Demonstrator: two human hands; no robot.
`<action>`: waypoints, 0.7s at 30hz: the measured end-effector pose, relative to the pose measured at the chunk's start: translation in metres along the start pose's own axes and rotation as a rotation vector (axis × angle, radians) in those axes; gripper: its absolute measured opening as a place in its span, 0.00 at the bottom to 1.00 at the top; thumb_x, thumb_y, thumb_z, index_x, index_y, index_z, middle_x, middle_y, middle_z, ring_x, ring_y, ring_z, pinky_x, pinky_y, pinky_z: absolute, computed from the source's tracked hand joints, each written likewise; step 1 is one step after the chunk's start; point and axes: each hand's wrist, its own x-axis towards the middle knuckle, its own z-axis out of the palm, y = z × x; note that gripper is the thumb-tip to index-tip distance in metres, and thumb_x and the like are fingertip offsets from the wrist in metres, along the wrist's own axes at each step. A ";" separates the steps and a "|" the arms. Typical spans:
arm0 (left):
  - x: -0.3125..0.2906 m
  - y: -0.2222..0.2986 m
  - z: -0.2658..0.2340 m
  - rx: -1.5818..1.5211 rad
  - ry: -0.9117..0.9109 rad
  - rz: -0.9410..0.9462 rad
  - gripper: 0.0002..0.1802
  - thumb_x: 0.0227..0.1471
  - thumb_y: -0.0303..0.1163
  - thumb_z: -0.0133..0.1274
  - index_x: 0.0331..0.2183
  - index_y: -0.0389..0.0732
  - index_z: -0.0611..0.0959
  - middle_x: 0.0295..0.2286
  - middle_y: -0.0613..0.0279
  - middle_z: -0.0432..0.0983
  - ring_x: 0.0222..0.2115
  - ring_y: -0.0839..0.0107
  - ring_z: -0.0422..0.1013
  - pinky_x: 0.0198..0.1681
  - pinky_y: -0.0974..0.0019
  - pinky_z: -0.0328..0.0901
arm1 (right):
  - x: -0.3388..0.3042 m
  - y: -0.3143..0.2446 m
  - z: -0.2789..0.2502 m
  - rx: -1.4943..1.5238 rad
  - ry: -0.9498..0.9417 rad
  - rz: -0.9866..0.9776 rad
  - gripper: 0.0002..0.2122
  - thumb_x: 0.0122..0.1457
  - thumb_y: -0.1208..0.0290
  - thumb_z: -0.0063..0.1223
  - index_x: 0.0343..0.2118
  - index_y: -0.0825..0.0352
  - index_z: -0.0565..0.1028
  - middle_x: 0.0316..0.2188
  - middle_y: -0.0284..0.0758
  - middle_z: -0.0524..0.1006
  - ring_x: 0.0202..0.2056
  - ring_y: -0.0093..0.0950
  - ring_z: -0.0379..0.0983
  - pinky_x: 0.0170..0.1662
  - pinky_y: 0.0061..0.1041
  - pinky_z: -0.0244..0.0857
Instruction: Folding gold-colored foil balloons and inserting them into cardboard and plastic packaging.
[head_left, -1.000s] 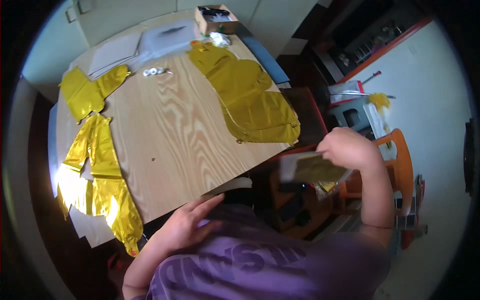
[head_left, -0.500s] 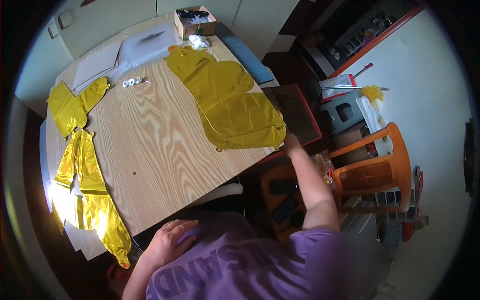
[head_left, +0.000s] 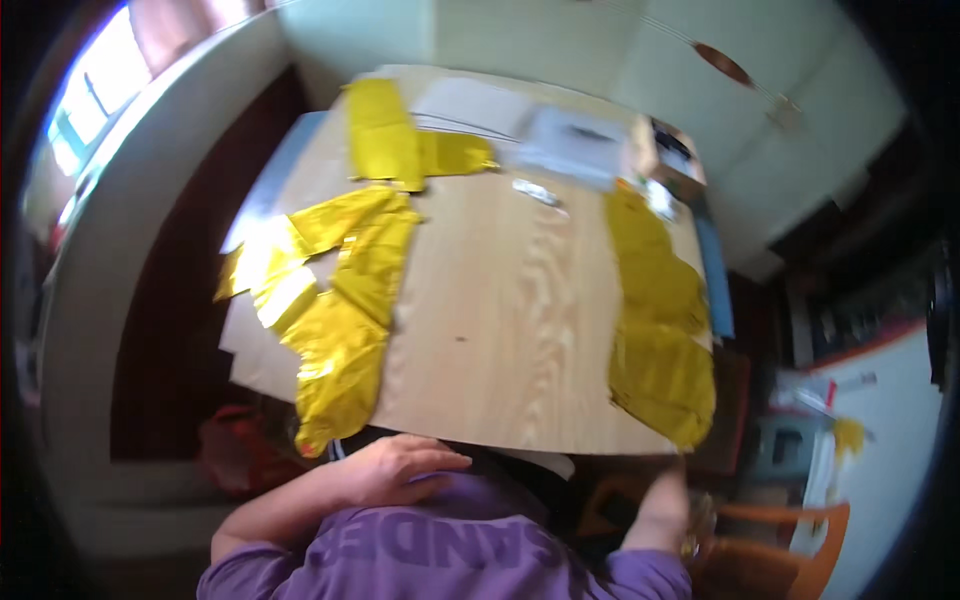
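Observation:
Flat, uninflated gold foil balloons lie on the wooden table [head_left: 480, 370]. At the right edge is a long one with a scalloped side, a foil balloon [head_left: 660, 300]. My right hand [head_left: 677, 468] is at the near end of that balloon, by the table edge; its fingers are blurred and mostly hidden. Close to the chest of my purple shirt, my left hand [head_left: 408, 468] rests with fingers stretched out and nothing in it. Just beyond it, a shiny balloon with a gap in its middle [head_left: 345, 320] reaches the near edge. Farther off sits an angled foil balloon [head_left: 385, 130].
White sheets [head_left: 475, 105] and a clear plastic sheet [head_left: 570, 145] lie at the far side. Small white rolls [head_left: 536, 192] sit in front of them. A cardboard box [head_left: 672, 160] stands at the far right corner, beside crumpled white material [head_left: 660, 200]. An orange wooden chair [head_left: 825, 555] stands at right.
The view has swung left, so the table and balloons appear farther right and the window shows. My right hand stays near the right balloon's near end; my left stays by my chest.

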 end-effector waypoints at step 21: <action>-0.066 -0.059 -0.087 0.586 0.398 -0.166 0.21 0.44 0.36 0.66 0.43 0.43 0.84 0.44 0.56 0.76 0.46 0.57 0.72 0.50 0.55 0.65 | -0.213 -0.457 -0.027 0.427 -0.306 -1.201 0.10 0.54 0.79 0.56 0.39 0.65 0.80 0.32 0.39 0.77 0.36 0.39 0.75 0.43 0.35 0.68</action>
